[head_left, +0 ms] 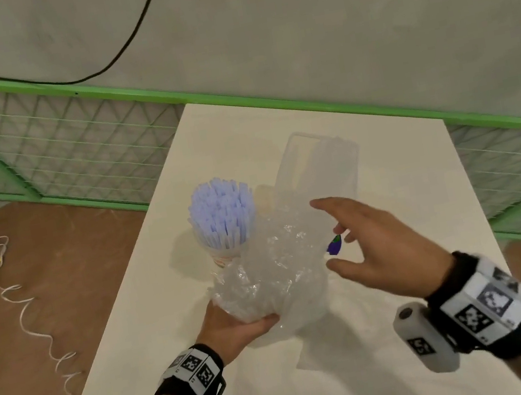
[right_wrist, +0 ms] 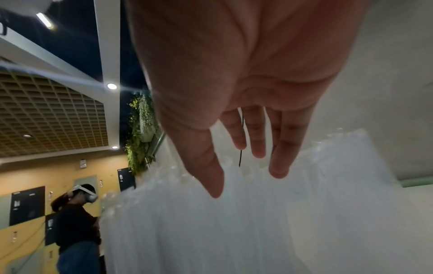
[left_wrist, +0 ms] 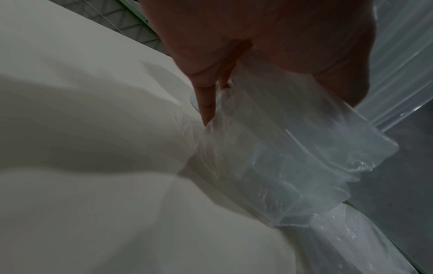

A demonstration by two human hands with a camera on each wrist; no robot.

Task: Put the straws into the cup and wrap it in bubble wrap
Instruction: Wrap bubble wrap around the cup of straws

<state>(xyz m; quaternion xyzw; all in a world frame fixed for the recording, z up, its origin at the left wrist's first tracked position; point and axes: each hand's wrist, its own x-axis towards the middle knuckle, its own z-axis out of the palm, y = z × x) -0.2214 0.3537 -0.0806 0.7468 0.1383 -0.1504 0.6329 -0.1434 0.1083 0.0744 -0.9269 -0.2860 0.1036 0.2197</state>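
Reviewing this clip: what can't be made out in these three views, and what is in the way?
- Head view: the lower paper cup holding pale blue plastic straws is hidden behind crumpled clear bubble wrap.
- Head view: the small purple and green object is too small and partly hidden by the right hand.
- Left wrist view: the left hand is dark; its grip is buried in wrap.
- Right wrist view: the wrap is blurred.

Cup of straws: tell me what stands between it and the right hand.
The bunched bubble wrap, gripped from below by the left hand, lies between the open right hand and the cup of straws.
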